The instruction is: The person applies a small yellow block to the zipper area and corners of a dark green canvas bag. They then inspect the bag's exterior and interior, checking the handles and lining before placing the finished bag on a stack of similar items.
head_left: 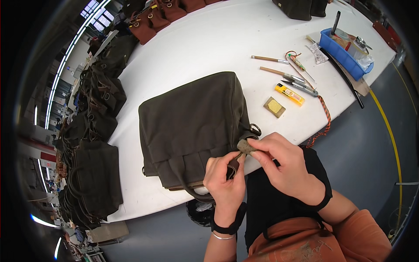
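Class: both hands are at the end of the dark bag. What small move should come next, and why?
Probably the right hand should draw the small tab taut while the left hand steadies the brown piece. Both already pinch these parts at the end of the bag, near its zip, and neither looks finished.

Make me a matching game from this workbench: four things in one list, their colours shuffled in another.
Things:
1. bag under the hands
2. tray of tools
3. utility knife
4. braided cord

Colours:
A. yellow
B. orange and black
C. dark olive green
D. blue

Pairs: 1-C, 2-D, 3-A, 4-B
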Demonstrator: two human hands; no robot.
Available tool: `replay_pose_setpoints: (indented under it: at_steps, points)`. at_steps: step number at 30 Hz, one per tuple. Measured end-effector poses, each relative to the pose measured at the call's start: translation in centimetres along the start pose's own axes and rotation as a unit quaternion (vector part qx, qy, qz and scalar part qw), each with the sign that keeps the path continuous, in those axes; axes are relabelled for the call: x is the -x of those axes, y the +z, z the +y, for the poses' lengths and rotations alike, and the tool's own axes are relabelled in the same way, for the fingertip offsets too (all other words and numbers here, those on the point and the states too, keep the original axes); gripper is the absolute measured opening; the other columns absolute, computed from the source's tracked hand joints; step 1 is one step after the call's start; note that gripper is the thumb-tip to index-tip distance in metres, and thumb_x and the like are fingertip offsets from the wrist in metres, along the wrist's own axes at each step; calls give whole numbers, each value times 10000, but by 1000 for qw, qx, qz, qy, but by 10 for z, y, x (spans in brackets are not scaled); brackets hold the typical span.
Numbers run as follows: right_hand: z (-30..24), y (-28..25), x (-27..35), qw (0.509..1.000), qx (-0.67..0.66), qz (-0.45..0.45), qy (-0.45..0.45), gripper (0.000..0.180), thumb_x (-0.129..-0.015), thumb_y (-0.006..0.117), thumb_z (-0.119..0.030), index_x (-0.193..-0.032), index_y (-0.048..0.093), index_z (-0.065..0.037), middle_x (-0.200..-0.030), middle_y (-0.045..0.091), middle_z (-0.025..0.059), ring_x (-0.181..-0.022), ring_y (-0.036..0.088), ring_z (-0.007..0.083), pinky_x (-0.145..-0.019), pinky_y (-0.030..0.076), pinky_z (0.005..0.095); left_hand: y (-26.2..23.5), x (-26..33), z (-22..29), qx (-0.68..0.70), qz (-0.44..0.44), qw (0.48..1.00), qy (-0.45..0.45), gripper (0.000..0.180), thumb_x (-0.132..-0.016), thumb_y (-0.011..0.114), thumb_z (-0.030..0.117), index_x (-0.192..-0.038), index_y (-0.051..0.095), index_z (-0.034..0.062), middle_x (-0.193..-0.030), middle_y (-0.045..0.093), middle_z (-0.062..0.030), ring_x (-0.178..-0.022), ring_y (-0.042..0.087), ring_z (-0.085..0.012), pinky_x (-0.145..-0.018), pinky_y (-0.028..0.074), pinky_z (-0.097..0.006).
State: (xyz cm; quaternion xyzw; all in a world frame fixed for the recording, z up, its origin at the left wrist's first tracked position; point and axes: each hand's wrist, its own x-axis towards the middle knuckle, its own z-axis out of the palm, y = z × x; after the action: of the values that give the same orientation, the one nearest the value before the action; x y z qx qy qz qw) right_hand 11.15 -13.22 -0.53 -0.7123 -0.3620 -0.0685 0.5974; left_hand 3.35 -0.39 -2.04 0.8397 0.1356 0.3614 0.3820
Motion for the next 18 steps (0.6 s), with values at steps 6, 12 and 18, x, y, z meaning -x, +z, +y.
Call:
replay_pose_setpoints:
  at_steps: [6, 12, 18]
  points:
    - [-6, 12, -7, 996, 74, -7, -52, 228, -874, 634, 24, -1101, 650, 43, -825, 582, 119, -677, 608, 269, -598, 503, 334, 0, -1, 2, -7, -9, 1000, 8, 199, -730, 782, -36, -906, 698, 6, -742, 649, -101, -665, 567, -248, -624, 456, -337]
    - [-1, 6, -25, 984, -145, 68, 79, 210, -934, 637, -41, -1136, 647, 16, -866, 637, 89, -716, 630, 163, -602, 511, 272, 0, 1, 1, -16, -3, 1000, 13, 192, -738, 786, -28, -909, 711, 19, -728, 641, -84, -660, 557, -229, -617, 440, -326]
    - [50, -59, -59, 971, -3, 192, 146, 266, -926, 638, -48, -1178, 629, 35, -877, 663, 96, -730, 622, 118, -578, 522, 240, 2, 1, 3, -21, 11, 1000, 17, 148, -793, 800, 27, -905, 707, -2, -716, 620, -48, -666, 527, -144, -611, 407, -269]
